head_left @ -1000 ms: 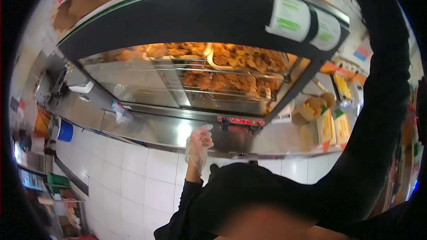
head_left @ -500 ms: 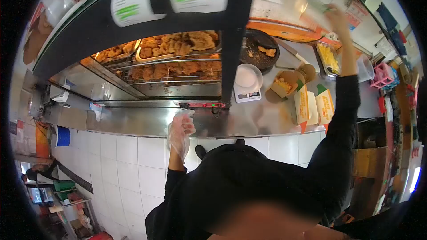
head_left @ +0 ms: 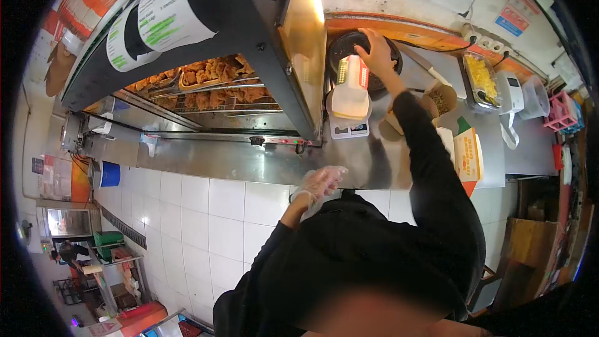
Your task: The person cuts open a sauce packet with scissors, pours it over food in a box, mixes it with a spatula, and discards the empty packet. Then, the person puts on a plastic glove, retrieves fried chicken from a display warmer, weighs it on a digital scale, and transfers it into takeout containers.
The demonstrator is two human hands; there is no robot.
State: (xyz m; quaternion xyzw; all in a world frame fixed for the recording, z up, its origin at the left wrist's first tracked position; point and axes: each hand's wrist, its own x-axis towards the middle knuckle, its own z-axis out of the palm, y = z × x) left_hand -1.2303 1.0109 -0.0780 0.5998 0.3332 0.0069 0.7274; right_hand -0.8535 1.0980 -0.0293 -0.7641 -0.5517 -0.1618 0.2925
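Clasping a red-labelled white container (head_left: 354, 78) in the bare right hand (head_left: 379, 55) above the digital kitchen scale (head_left: 351, 130), upper centre of the frame, with the gloved left hand (head_left: 322, 181) loosely half-spread mid-frame.

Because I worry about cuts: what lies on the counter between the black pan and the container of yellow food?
A knife, in the head view.

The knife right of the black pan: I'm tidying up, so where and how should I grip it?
Grip the knife by its pale handle, probably coming from the right: the handle slants that way, and the blade points back toward the pan.
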